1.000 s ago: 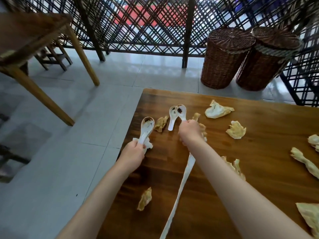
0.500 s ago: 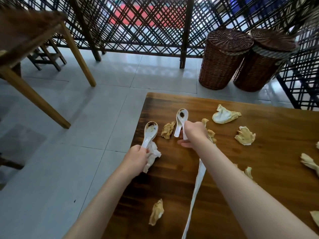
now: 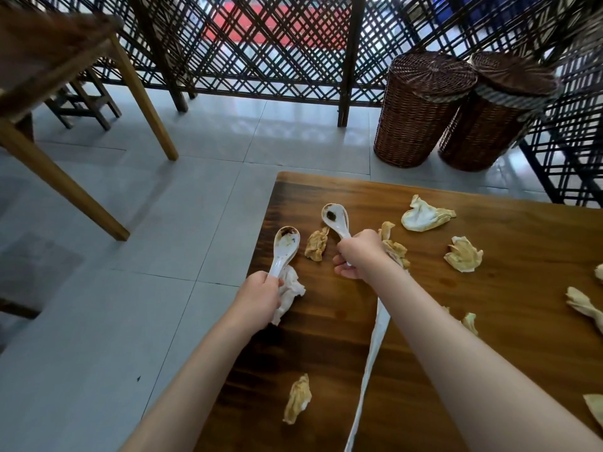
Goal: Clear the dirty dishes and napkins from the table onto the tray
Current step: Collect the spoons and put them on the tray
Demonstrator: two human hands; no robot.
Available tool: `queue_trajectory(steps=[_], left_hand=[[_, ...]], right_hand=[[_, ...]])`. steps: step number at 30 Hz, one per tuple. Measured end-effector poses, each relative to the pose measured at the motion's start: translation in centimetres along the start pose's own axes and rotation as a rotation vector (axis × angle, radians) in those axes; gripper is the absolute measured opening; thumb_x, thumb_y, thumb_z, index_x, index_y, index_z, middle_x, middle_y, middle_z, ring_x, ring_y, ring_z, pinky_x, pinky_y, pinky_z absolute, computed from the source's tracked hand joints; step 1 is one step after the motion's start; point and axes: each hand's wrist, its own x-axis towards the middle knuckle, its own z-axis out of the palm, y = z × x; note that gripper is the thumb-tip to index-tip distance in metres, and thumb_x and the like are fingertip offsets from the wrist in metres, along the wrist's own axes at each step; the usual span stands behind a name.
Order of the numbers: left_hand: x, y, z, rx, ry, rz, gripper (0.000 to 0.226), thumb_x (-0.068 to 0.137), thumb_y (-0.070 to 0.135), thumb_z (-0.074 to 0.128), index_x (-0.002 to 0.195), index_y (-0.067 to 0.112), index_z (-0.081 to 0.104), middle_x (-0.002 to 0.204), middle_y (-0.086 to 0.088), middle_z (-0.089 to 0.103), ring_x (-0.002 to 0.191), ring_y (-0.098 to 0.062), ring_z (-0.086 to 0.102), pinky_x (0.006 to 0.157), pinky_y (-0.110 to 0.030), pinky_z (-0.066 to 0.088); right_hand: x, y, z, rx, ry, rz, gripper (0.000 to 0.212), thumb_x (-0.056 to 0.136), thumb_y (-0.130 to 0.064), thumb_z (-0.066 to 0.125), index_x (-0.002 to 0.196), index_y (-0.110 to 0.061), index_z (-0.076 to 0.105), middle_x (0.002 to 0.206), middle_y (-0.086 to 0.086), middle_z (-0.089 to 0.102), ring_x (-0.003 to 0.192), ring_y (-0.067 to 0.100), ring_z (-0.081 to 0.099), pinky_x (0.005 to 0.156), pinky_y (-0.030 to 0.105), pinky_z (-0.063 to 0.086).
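Observation:
My left hand [image 3: 257, 295] grips a white ceramic spoon [image 3: 287, 244] with brown residue in its bowl, together with a crumpled white napkin [image 3: 290, 293], at the wooden table's [image 3: 509, 223] left edge. My right hand [image 3: 359, 254] holds a second dirty white spoon [image 3: 336, 220] by its handle. It also holds a stained napkin [image 3: 394, 249] and a long twisted white strip [image 3: 375, 340] that trails toward me. Stained crumpled napkins lie loose on the table: one [image 3: 316, 244] between the spoons, others at the back [image 3: 424, 216] and to the right [image 3: 463, 254]. No tray is in view.
More soiled napkins lie at the near left [image 3: 298, 399] and along the right side [image 3: 584, 305]. Two lidded wicker baskets [image 3: 421, 109] stand on the tiled floor beyond the table, before a dark lattice screen. Another wooden table [image 3: 65, 63] stands at the far left.
A second ago two spoon bowls showed side by side at my right hand; now only one shows, raised in its grip. My left hand keeps its spoon and napkin.

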Motion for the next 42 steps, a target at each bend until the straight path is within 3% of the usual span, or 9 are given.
queue_trajectory(steps=[3, 6, 10, 15, 18, 25, 31, 34, 42], left_hand=[[-0.4, 0.2, 0.2, -0.029, -0.022, 0.010, 0.024, 0.102, 0.026, 0.034, 0.105, 0.012, 0.053, 0.075, -0.005, 0.047, 0.058, -0.012, 0.041, 0.049, -0.023, 0.034], [-1.1, 0.4, 0.4, -0.031, -0.036, 0.018, 0.022, 0.102, 0.026, 0.034, 0.103, 0.014, 0.053, 0.075, -0.005, 0.047, 0.057, -0.012, 0.040, 0.047, -0.023, 0.033], [-2.1, 0.4, 0.4, -0.061, -0.065, 0.006, 0.022, 0.102, 0.028, 0.035, 0.101, 0.015, 0.054, 0.073, -0.006, 0.047, 0.053, -0.013, 0.038, 0.045, -0.021, 0.032], [-4.8, 0.4, 0.6, -0.115, -0.104, -0.040, 0.022, 0.101, 0.029, 0.037, 0.101, 0.014, 0.053, 0.070, -0.004, 0.046, 0.048, -0.011, 0.035, 0.041, -0.019, 0.029], [-7.2, 0.2, 0.8, -0.116, -0.126, -0.025, 0.023, 0.101, 0.030, 0.035, 0.096, 0.015, 0.052, 0.069, -0.004, 0.045, 0.048, -0.011, 0.036, 0.039, -0.019, 0.030], [-12.8, -1.0, 2.3, -0.030, -0.202, 0.059, 0.027, 0.101, 0.016, 0.036, 0.114, 0.002, 0.054, 0.072, -0.004, 0.044, 0.056, -0.011, 0.038, 0.048, -0.021, 0.031], [-15.8, -2.8, 3.9, 0.027, -0.247, 0.026, 0.023, 0.101, 0.023, 0.037, 0.102, 0.011, 0.057, 0.074, -0.006, 0.047, 0.054, -0.012, 0.039, 0.043, -0.021, 0.033], [-16.5, -3.5, 4.9, 0.058, -0.279, 0.058, 0.026, 0.100, 0.019, 0.035, 0.105, 0.005, 0.056, 0.074, -0.005, 0.045, 0.056, -0.013, 0.039, 0.046, -0.023, 0.033], [-22.0, -2.4, 8.2, 0.110, -0.392, 0.097, 0.025, 0.101, 0.026, 0.033, 0.092, 0.017, 0.054, 0.067, -0.003, 0.044, 0.050, -0.011, 0.036, 0.038, -0.020, 0.029]], right_hand=[[-0.4, 0.2, -0.3, -0.188, -0.005, -0.066, 0.028, 0.093, -0.005, 0.038, 0.121, -0.004, 0.045, 0.086, 0.013, 0.051, 0.065, 0.020, 0.048, 0.041, 0.026, 0.037], [-1.2, 0.8, -1.0, -0.319, -0.013, -0.177, 0.030, 0.096, -0.015, 0.040, 0.125, -0.007, 0.044, 0.099, 0.013, 0.051, 0.077, 0.023, 0.048, 0.051, 0.029, 0.041], [-3.0, 2.0, -2.2, -0.212, -0.063, -0.219, 0.039, 0.097, -0.042, 0.040, 0.114, -0.009, 0.048, 0.078, 0.005, 0.048, 0.061, 0.017, 0.045, 0.042, 0.025, 0.038], [-6.0, 4.7, -4.4, -0.031, -0.071, -0.230, 0.046, 0.093, -0.055, 0.034, 0.096, -0.014, 0.054, 0.065, -0.001, 0.045, 0.051, 0.012, 0.039, 0.035, 0.021, 0.031], [-8.8, 6.6, -6.1, 0.059, -0.055, -0.191, 0.041, 0.094, -0.053, 0.036, 0.084, -0.017, 0.053, 0.061, -0.001, 0.039, 0.046, 0.011, 0.035, 0.036, 0.021, 0.029], [-16.0, 12.4, -8.7, 0.106, -0.006, -0.064, 0.036, 0.096, -0.043, 0.039, 0.095, -0.012, 0.056, 0.064, 0.001, 0.044, 0.049, 0.012, 0.038, 0.041, 0.025, 0.031], [-20.0, 16.5, -9.6, 0.177, 0.014, 0.000, 0.031, 0.097, -0.039, 0.040, 0.089, -0.015, 0.056, 0.062, -0.002, 0.045, 0.045, 0.008, 0.037, 0.038, 0.022, 0.029], [-21.9, 18.2, -10.4, 0.168, 0.080, -0.008, 0.031, 0.097, -0.036, 0.041, 0.083, -0.014, 0.058, 0.060, -0.003, 0.047, 0.045, 0.008, 0.039, 0.038, 0.020, 0.029], [-26.2, 23.0, -14.7, 0.242, 0.209, 0.002, 0.028, 0.097, -0.033, 0.041, 0.083, -0.017, 0.058, 0.061, -0.004, 0.048, 0.049, 0.007, 0.042, 0.040, 0.018, 0.032]])
